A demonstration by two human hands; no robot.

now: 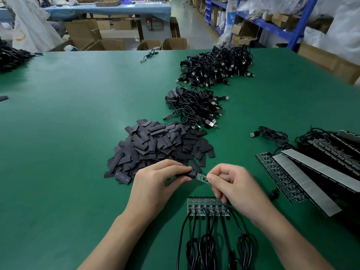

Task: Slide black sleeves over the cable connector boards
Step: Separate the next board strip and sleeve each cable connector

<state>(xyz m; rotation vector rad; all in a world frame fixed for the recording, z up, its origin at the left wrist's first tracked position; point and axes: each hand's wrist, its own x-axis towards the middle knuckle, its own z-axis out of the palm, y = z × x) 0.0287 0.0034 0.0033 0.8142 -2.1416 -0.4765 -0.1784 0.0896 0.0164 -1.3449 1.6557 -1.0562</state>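
Note:
My left hand (155,182) pinches a black sleeve (190,174) whose open end sits over one end of a small green connector board (201,177). My right hand (231,184) pinches the board's other end between thumb and forefinger. Both hands hover just above the green table (68,133). Below them lies a row of several connector boards (206,207) side by side, each with a black cable (194,240) running toward me. A big heap of loose black sleeves (159,147) lies just beyond my left hand.
Two piles of black USB cables (196,108) (218,67) lie further back. Strips of joined boards with grey backing (303,172) fill the right side. Another cable pile (11,57) sits far left. Cardboard boxes (93,36) and blue shelving (268,22) stand past the table.

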